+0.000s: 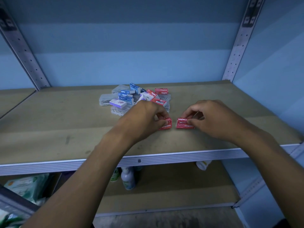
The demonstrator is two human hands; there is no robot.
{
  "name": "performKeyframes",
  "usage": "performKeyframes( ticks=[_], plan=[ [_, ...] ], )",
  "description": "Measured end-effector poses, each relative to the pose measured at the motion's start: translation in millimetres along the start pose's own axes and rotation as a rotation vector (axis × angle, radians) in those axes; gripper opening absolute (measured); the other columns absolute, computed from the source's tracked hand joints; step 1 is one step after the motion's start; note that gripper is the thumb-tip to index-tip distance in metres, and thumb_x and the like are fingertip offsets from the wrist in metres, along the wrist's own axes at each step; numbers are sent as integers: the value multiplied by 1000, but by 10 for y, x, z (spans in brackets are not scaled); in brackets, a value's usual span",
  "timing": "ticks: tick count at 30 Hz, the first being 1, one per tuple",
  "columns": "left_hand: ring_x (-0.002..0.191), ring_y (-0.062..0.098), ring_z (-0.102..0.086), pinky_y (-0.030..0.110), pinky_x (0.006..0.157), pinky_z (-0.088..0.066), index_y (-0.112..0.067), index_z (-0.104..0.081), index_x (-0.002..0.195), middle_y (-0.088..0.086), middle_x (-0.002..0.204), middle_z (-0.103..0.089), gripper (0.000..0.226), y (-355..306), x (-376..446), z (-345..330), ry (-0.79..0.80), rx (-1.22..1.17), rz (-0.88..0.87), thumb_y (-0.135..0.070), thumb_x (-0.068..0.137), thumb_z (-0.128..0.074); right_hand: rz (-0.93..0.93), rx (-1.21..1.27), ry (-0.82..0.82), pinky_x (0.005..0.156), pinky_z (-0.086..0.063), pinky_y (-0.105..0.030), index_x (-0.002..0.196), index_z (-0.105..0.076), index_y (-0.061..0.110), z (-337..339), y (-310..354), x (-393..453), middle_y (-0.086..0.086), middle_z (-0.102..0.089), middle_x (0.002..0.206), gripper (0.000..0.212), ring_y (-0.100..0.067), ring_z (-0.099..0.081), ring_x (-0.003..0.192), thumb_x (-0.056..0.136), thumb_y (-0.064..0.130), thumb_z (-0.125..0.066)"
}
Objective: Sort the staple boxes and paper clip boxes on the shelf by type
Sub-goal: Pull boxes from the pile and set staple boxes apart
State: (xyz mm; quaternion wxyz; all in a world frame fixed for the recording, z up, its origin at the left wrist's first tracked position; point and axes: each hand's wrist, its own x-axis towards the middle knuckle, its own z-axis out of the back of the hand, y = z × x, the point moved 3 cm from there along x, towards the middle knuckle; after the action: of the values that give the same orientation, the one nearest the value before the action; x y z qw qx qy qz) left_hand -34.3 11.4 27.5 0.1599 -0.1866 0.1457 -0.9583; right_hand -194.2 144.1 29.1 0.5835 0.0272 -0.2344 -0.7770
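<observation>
Pinching one red staple box [166,125] in the left hand [146,119] and another [184,124] in the right hand [212,117], a person sets both side by side, long axes crosswise, on the shelf [65,129]; the unsorted pile [131,97] lies just beyond the left hand.

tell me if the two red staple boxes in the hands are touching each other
Apart. The head view shows bare shelf between the left red staple box, held by the left hand, and the right red staple box.
</observation>
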Motion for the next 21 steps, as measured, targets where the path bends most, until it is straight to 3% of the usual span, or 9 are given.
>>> performKeyframes(
  ticks=[3, 6, 9, 15, 21],
  plan=[
    [63, -12, -53, 6, 63, -40, -29, -76, 99, -16, 86, -70, 14, -130, 6, -36, -2, -18, -39, -32, 86, -71, 2, -7, -5, 79, -55, -25, 97, -77, 31, 75, -41, -105, 16, -70, 92, 17, 3, -63, 81, 86, 18, -77],
    [65, -6, -53, 21, 71, -50, -30, -75, 101, -15, 92, -73, 16, -243, 12, -82, 11, -22, -59, -33, 87, -69, -12, -22, -8, 78, -55, -25, 97, -77, 32, 152, -94, -202, 15, -71, 92, 17, 2, -64, 81, 85, 19, -77],
    [63, -10, -52, 13, 66, -42, -26, -76, 102, -13, 93, -73, 17, -342, 24, -131, 15, -45, -99, -30, 87, -71, -40, -44, -14, 79, -54, -26, 96, -77, 32, 220, -155, -302, 13, -72, 94, 18, -1, -64, 83, 85, 19, -77],
    [64, -7, -55, 12, 63, -42, -28, -76, 101, -15, 92, -72, 16, -472, 27, -207, 13, -57, -113, -32, 86, -72, -65, -45, -17, 79, -55, -28, 93, -77, 34, 308, -258, -486, 14, -72, 92, 18, -1, -65, 82, 85, 18, -77],
    [68, 0, -58, 22, 69, -51, -26, -76, 103, -13, 95, -72, 18, -547, 38, -275, 47, -83, -138, -29, 86, -72, -81, -47, -2, 75, -51, -20, 85, -71, 43, 334, -357, -573, 20, -70, 88, 26, 5, -64, 81, 84, 17, -77]
  ],
)
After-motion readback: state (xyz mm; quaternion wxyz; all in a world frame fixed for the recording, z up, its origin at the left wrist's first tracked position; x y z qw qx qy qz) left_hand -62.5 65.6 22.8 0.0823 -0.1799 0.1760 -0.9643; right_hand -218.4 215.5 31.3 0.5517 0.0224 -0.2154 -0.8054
